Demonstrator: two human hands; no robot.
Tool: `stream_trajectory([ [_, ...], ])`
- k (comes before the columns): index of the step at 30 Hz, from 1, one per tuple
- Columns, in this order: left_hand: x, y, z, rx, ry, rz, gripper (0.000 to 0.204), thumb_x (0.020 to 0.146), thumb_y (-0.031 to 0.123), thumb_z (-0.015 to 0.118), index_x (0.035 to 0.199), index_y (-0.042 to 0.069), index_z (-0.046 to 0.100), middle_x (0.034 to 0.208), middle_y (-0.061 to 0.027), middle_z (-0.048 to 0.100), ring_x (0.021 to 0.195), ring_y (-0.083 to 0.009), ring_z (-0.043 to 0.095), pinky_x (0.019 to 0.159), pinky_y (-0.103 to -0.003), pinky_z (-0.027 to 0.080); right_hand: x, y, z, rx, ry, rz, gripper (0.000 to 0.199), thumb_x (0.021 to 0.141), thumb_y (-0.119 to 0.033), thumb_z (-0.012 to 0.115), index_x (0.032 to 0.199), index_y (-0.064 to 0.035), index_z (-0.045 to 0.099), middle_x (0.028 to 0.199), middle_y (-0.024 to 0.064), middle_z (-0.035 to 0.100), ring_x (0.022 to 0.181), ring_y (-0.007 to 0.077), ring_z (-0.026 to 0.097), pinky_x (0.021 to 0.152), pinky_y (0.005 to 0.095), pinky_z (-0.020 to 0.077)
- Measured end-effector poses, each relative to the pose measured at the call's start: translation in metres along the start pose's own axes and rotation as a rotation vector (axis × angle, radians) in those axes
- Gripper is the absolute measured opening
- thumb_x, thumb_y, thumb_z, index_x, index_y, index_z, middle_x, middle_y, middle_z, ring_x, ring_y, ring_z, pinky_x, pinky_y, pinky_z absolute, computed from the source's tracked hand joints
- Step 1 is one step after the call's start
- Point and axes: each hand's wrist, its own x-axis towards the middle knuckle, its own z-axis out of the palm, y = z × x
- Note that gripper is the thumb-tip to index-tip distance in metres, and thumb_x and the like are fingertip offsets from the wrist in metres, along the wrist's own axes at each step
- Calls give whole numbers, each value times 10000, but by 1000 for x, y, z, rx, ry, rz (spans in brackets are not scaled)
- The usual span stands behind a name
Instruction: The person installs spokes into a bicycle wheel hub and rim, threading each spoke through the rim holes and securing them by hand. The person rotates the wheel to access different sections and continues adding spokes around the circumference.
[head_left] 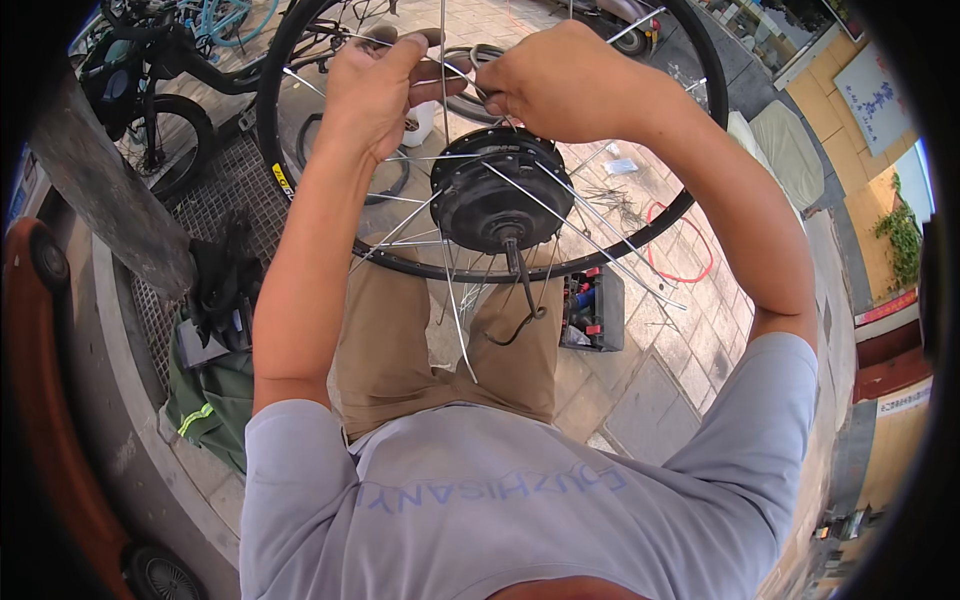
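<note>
A black bicycle wheel rim point(268, 95) stands over my lap, and inside it sits a dark round hub motor point(500, 195) with a cable hanging from its axle. Silver spokes point(525, 190) fan out from the hub; several end loose, short of the rim or past it. Above the hub, my left hand point(375, 95) pinches a thin spoke between thumb and fingers. Close by on the right, my right hand point(575, 85) is closed with bent fingers at the same crossing of spokes. What its fingertips grip is partly hidden.
A grey toolbox point(600, 310) stands on the paving right of my legs. Loose spokes point(612, 205), a small white packet point(620, 166) and a red cord point(690, 250) lie beyond it. A tree trunk point(110, 185), a parked black bike point(150, 140) and a dark green bag point(205, 385) are left.
</note>
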Motion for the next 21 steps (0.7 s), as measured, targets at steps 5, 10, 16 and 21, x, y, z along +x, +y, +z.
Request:
stream_trajectory([
  [5, -12, -13, -9, -42, 171, -26, 235, 1002, 45, 498, 1140, -142, 533, 1034, -265, 690, 915, -354, 745, 768, -406, 653, 5, -1, -2, -33, -45, -63, 224, 954, -236, 646, 957, -26, 726, 741, 167, 690, 729, 328, 703, 690, 424, 541],
  [10, -11, -10, -8, -80, 107, -35, 193, 961, -12, 567, 1124, -110, 533, 1086, -211, 663, 887, -333, 743, 740, -436, 655, 4, -7, 10, 6, 23, -16, 141, 914, -212, 662, 966, -117, 752, 760, 150, 703, 757, 361, 707, 709, 459, 547],
  [16, -11, 1, -5, 15, -27, 39, 384, 907, -45, 717, 1163, 14, 437, 1230, -181, 616, 1008, -300, 723, 815, -426, 644, -2, -8, 9, 49, 35, 42, 147, 818, -151, 650, 917, -120, 754, 779, 130, 719, 772, 344, 715, 718, 458, 547],
  [21, -15, -3, -5, 136, -75, 231, 523, 899, -16, 735, 1191, 33, 304, 1199, -190, 571, 1014, -281, 715, 807, -351, 630, -1, -7, 13, 72, 20, 63, 132, 824, -157, 652, 893, -120, 758, 773, 128, 721, 766, 342, 714, 704, 453, 539],
])
